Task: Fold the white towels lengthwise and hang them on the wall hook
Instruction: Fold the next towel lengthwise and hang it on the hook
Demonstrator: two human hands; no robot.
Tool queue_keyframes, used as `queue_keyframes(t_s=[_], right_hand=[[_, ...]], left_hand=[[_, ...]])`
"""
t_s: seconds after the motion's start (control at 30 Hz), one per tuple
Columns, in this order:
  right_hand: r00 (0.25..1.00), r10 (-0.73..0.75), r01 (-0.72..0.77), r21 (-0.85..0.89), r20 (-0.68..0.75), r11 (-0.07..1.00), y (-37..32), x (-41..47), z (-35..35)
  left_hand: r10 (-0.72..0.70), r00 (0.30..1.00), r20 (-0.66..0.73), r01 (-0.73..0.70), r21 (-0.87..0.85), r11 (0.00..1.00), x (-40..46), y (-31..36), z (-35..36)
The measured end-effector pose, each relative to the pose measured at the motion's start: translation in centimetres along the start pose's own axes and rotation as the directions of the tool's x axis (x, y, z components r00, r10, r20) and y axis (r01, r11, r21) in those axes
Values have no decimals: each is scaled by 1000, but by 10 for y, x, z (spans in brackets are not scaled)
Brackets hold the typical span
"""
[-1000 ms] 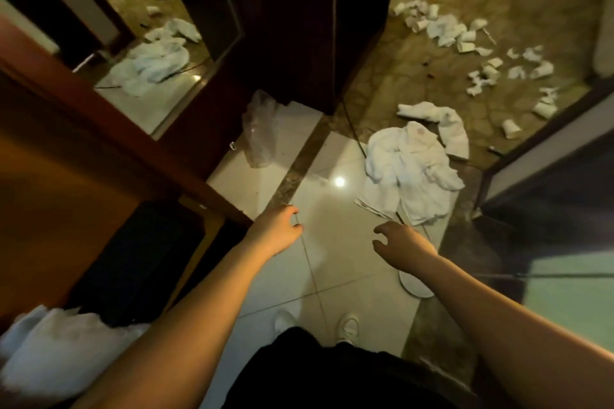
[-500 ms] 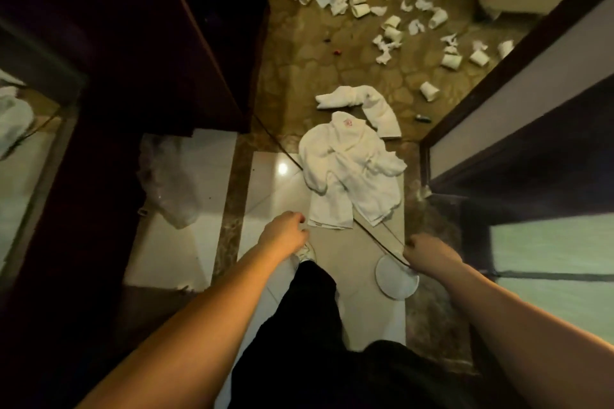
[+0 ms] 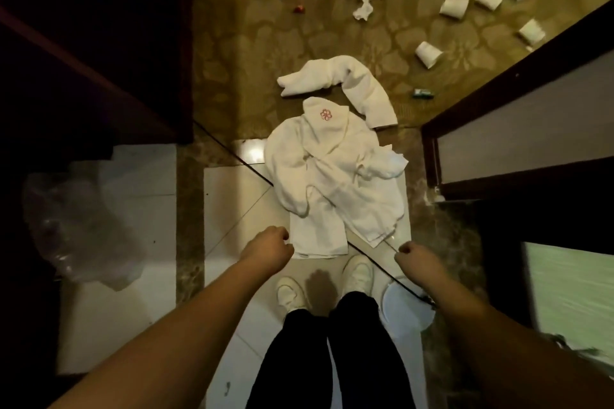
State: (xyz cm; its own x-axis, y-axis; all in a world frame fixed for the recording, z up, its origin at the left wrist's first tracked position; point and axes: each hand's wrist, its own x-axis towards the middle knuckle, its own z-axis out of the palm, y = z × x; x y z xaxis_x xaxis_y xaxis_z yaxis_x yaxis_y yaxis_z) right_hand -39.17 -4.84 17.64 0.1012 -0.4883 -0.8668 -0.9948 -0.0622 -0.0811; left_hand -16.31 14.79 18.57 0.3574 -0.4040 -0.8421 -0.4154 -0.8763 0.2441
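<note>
A heap of crumpled white towels (image 3: 335, 176), the top one with a small red flower emblem, lies on the floor where tile meets carpet, just beyond my white shoes. Behind it on the carpet lies a second, rolled white towel (image 3: 352, 83). My left hand (image 3: 269, 247) hovers at the heap's near left corner, fingers curled, holding nothing. To the right of the heap's near edge, my right hand (image 3: 415, 257) is also curled and empty. No wall hook is in view.
A thin black cable (image 3: 246, 159) runs diagonally across the tiles, under the towels and past my right hand. A clear plastic bag (image 3: 83, 226) lies at left by the dark wooden cabinet (image 3: 99, 43). Several paper cups (image 3: 455, 7) litter the carpet. A white round dish (image 3: 405, 312) sits by my right foot.
The view has swung from the mirror and cabinet to straight down over the towel heap. I have stepped closer to it, and both hands have curled from loose fingers into fists.
</note>
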Motion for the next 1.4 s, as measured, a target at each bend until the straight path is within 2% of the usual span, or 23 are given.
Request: queue_keyframes(t_s=[0.3,0.37,0.47,0.53,0.6,0.73,0.9,1.0,1.07,1.1,1.27,1.33,1.4], right_hand=[[974,216,-228,275,74,934,39,224,60],[964,251,-263,420,83,869,52,259,78],[949,284,-303,654,139,693,66,309,106],[949,280,-294,739,148,606,69,332,116],[956,271,-252,784,112,567,71,350,122],[963,257,-215,793,77,571,66,361,124],[946,130,-325,841,298,434,40,310,120],[942,-53,-294,889,333,352,25,254,111],[949,-93,-262,916,302,303,15,217,102],[955,-96,-242,922,282,303,9,200,95],[988,-72,-89,883,137,460,-18,123,48],[994,-112,60,788,11,613,-32,89,24],[977,-183,215,557,-114,802,-39,79,19]], left_hand=[[80,994,72,-84,59,995,213,46,86],[132,986,100,-139,70,988,245,60,107],[210,971,114,-217,52,975,288,79,135],[248,962,116,-253,30,967,308,88,144],[236,959,158,-241,12,970,327,94,153],[191,949,250,-191,-25,981,333,99,164],[195,924,328,-173,-94,980,295,102,176],[246,931,269,-221,-121,968,263,108,173],[281,942,182,-265,-111,958,236,114,162],[289,945,154,-276,-102,956,224,116,156],[289,956,59,-278,-139,950,160,116,113],[302,953,16,-298,-120,947,129,112,86],[307,952,0,-304,-131,944,117,110,76]])
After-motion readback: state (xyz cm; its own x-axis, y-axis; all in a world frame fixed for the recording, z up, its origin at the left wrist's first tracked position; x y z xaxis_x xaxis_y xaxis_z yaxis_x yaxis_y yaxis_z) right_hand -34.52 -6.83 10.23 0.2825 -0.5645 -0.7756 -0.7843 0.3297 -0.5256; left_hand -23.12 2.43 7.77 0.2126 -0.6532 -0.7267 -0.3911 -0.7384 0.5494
